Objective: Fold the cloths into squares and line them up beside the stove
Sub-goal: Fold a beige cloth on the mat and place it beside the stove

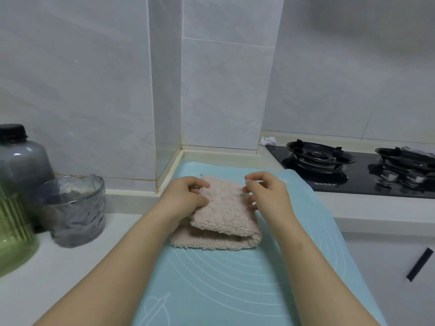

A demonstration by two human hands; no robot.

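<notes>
Lettering (326, 184) on the stove (357, 188) is too blurred to read

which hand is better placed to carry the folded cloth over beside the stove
Probably right: the right hand sits at the edge of the beige cloth nearest the gas stove, while the left hand grips the opposite side.

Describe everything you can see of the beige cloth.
The beige cloth is fluffy, terry-like, folded into a rough rectangle, upper layer skewed, fuzzy edges toward the camera. It lies on the blue mat, left of the stove. The left hand grips its far left corner; the right hand touches its far right corner.
</notes>
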